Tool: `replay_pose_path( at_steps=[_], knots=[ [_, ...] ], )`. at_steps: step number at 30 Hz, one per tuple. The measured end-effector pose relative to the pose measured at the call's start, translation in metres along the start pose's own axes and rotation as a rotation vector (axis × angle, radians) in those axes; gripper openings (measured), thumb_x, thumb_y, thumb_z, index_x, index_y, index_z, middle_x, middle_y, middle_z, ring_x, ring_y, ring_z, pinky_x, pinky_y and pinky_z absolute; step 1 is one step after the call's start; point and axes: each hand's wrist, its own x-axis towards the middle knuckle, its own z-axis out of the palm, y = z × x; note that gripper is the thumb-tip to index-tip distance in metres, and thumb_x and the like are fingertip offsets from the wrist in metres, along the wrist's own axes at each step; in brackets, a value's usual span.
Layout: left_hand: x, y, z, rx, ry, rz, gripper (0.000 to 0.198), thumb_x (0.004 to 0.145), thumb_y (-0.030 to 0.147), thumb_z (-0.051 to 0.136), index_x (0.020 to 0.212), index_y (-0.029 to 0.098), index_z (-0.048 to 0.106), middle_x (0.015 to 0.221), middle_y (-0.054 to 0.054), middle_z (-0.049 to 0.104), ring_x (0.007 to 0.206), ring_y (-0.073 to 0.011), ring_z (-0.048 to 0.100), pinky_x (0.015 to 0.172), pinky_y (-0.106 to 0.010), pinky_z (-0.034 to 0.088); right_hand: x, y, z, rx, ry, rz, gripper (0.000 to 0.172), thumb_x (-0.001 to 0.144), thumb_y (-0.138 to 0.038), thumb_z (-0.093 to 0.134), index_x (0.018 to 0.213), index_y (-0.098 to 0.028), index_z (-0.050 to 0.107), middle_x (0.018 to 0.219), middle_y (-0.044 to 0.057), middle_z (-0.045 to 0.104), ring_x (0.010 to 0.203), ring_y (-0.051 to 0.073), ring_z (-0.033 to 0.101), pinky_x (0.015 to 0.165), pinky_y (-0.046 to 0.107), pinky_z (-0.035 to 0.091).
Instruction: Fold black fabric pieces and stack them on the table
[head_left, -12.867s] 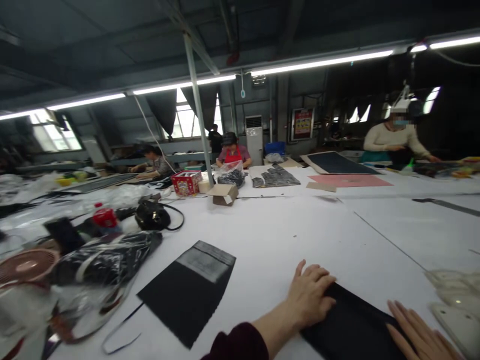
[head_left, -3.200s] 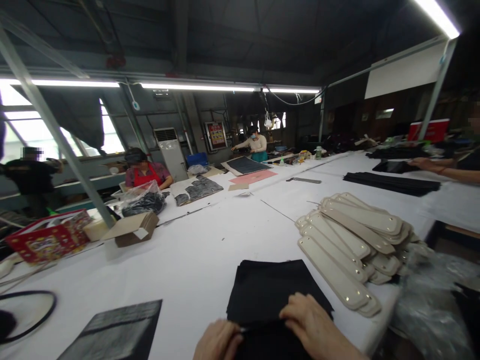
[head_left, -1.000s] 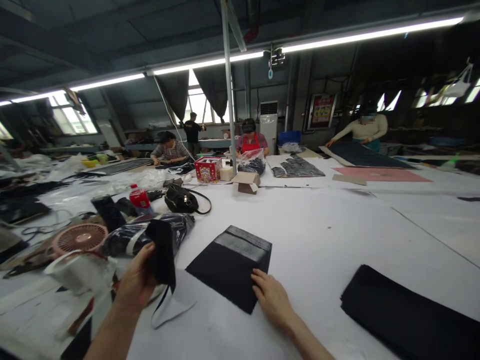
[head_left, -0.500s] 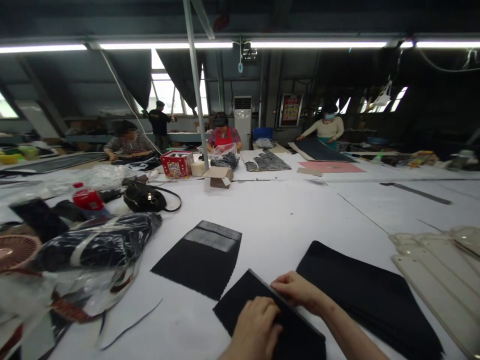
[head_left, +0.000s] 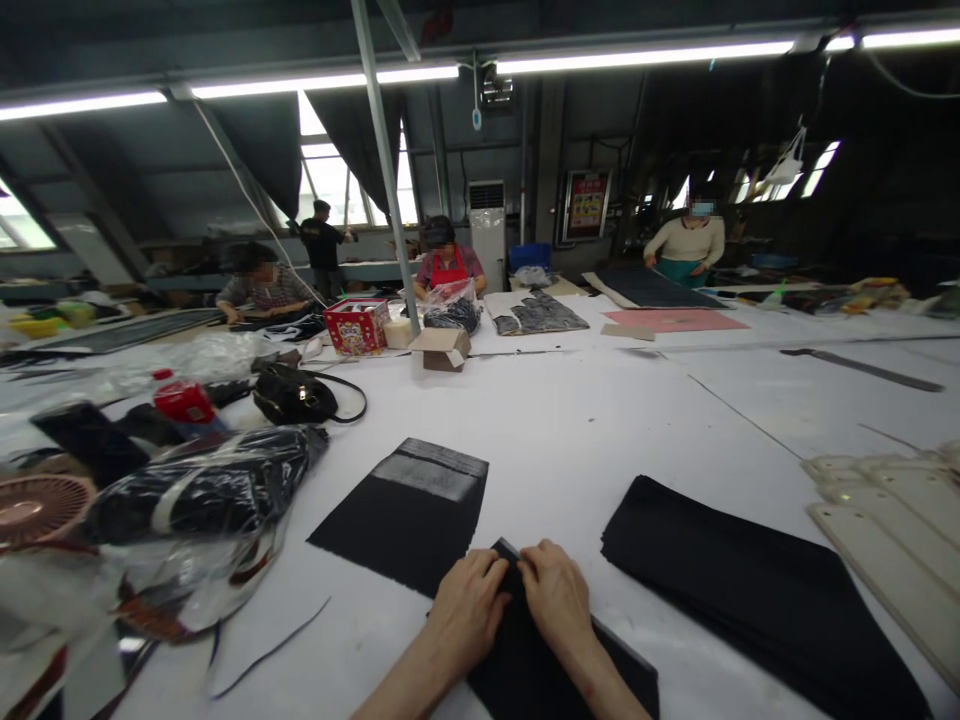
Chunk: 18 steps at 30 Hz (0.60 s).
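A black fabric piece (head_left: 517,650) with a thin grey strip along its upper right edge lies on the white table in front of me. Both hands are at its far corner. My left hand (head_left: 469,605) has its fingers curled onto the fabric just left of that corner. Close beside it, my right hand (head_left: 553,598) pinches the grey-edged side. Beyond the left hand lies another black piece (head_left: 397,525) with a greyish band across its far end. To the right is a stack of black fabric pieces (head_left: 750,580).
At left are a plastic-wrapped bundle (head_left: 210,485), a pink fan (head_left: 37,505), a red-capped bottle (head_left: 184,400) and a black handbag (head_left: 296,393). Pale flat templates (head_left: 885,540) lie at right. A small cardboard box (head_left: 441,348) stands farther back. Several people work across the table.
My right hand has moved left along the grey edge to the far corner. My left hand has shifted up and left, so both now meet there. The view has turned slightly.
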Motion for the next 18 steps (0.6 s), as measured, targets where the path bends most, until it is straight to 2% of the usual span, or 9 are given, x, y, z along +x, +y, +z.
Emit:
replay_pose_path(
  at_steps=[5,8,11,18],
  knots=[
    [0.002,-0.005,0.006,-0.003,0.059,0.011,0.029,0.089,0.016,0.048,0.116,0.023,0.056,0.116,-0.006,0.058,0.107,-0.0211,0.053,0.097,-0.034,0.043,-0.01,0.01,0.018,-0.148,0.185,-0.244,0.029,0.088,-0.006,0.044,0.103,-0.021,0.063,0.088,0.005,0.057,0.084,0.02,0.053,0.074,0.033,0.041],
    [0.004,-0.006,0.012,0.007,0.091,0.003,0.041,0.089,0.015,0.047,0.13,0.023,0.047,0.118,-0.007,0.057,0.108,-0.0217,0.053,0.097,-0.036,0.044,-0.015,0.016,0.025,-0.212,0.244,-0.36,0.036,0.087,-0.003,0.044,0.117,-0.018,0.057,0.089,0.006,0.056,0.083,0.021,0.052,0.073,0.034,0.041],
    [0.006,-0.006,0.015,0.054,0.074,0.007,0.05,0.092,0.015,0.044,0.14,0.025,0.038,0.121,-0.008,0.056,0.109,-0.0223,0.052,0.095,-0.036,0.045,-0.017,0.015,0.025,-0.248,0.25,-0.396,0.041,0.087,-0.003,0.044,0.124,-0.017,0.052,0.09,0.006,0.055,0.083,0.022,0.052,0.073,0.036,0.043],
    [0.005,-0.009,0.019,0.066,0.09,-0.002,0.046,0.094,0.017,0.042,0.139,0.026,0.041,0.123,-0.008,0.054,0.111,-0.0233,0.05,0.094,-0.038,0.044,-0.017,0.014,0.027,-0.255,0.237,-0.43,0.043,0.087,-0.002,0.042,0.126,-0.019,0.05,0.091,0.006,0.055,0.081,0.022,0.051,0.072,0.037,0.045]
  ],
)
